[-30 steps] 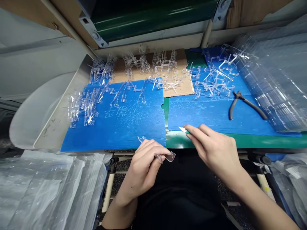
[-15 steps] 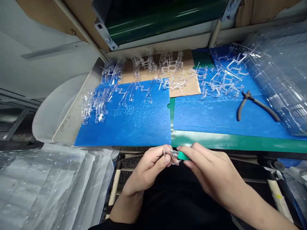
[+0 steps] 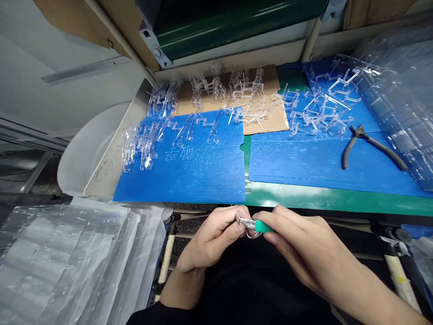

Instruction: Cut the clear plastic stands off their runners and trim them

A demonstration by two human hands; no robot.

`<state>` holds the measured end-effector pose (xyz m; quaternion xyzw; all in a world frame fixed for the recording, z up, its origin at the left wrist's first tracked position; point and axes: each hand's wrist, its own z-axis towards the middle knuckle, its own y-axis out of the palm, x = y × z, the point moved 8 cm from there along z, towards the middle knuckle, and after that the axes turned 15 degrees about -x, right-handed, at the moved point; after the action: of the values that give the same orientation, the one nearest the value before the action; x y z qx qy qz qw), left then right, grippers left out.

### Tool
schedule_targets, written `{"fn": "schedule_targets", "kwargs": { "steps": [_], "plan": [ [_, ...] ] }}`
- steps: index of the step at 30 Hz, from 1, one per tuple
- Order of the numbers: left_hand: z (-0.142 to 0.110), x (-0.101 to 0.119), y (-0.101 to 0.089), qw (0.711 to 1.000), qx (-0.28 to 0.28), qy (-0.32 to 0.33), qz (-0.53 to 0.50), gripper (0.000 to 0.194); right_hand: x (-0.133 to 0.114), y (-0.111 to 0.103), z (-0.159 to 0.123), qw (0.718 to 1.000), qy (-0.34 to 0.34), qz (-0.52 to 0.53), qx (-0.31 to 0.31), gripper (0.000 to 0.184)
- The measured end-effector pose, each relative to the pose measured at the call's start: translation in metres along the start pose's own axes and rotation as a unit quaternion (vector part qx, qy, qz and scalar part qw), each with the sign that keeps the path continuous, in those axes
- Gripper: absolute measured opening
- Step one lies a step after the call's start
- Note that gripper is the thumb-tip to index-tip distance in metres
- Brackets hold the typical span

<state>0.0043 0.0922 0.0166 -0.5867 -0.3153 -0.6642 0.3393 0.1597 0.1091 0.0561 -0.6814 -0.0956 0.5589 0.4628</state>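
My left hand (image 3: 212, 237) is closed, pinching a small clear plastic part (image 3: 252, 234) between thumb and fingers; most of the part is hidden. My right hand (image 3: 301, 239) is wrapped round a utility knife with a green handle (image 3: 262, 226). The knife's metal end (image 3: 248, 222) points left and meets the clear part by my left fingertips; whether the edge touches it I cannot tell. Both hands are held just off the front edge of the bench, in front of my dark clothing.
Clear moulded parts lie in rows on blue sheets (image 3: 209, 176) and cardboard (image 3: 233, 126). More clear pieces with sprues (image 3: 321, 108) are heaped at right, near dark-handled nippers (image 3: 359, 132). Clear trays (image 3: 392, 108) are stacked far right. Bagged sheets (image 3: 67, 253) lie at lower left.
The view has shifted slightly, so the bench appears a little further right. The knife's metal end has tilted slightly against the part. Both hands keep their holds.
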Motion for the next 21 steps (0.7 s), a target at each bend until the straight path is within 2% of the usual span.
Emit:
{"fn": "schedule_targets", "kwargs": {
  "steps": [3, 13, 16, 21],
  "plan": [
    [-0.001, 0.000, 0.000, 1.000, 0.002, 0.000, 0.006, 0.031, 0.001, 0.002, -0.001, 1.000, 0.009, 0.029, -0.003, 0.018],
    [-0.001, 0.002, 0.001, 1.000, 0.000, 0.000, 0.019, 0.030, 0.015, 0.004, -0.002, 0.996, 0.040, 0.065, 0.055, 0.023],
    [-0.002, -0.001, -0.001, 1.000, 0.004, -0.003, 0.010, 0.031, 0.012, 0.002, -0.002, 0.994, 0.018, 0.097, 0.042, 0.023],
    [0.000, 0.000, 0.001, 0.999, -0.012, 0.016, -0.026, 0.032, 0.007, 0.006, -0.002, 0.991, 0.013, 0.132, -0.022, 0.022]
  ]
}}
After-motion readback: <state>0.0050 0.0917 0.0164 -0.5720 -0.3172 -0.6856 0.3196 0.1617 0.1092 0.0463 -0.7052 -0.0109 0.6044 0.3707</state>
